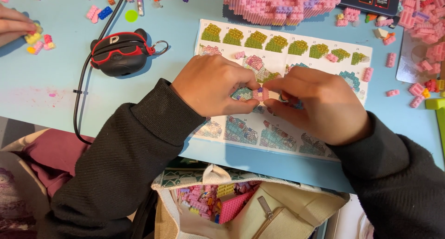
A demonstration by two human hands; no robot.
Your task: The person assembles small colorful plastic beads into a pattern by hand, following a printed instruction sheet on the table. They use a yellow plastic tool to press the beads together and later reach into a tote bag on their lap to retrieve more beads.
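While an instruction sheet (278, 49) lies beneath for reference, the left hand (211, 88) and right hand (320, 104) pinch a small pink brick piece (260, 94) together, fingertips closed upon it.

Light blue table (55, 86) fills the scene, evenly lit. A black cable (83, 77) crosses its left part. Near edge: an open cream bag (296, 211). Near left: maroon cloth (51, 151).

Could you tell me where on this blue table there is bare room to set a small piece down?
The widest bare patch of the blue table lies left of the black case, below the other person's hand. A narrow strip runs under the instruction sheet. The top right is crowded with loose pink bricks; both hands, left hand and right hand, cover the sheet's middle.
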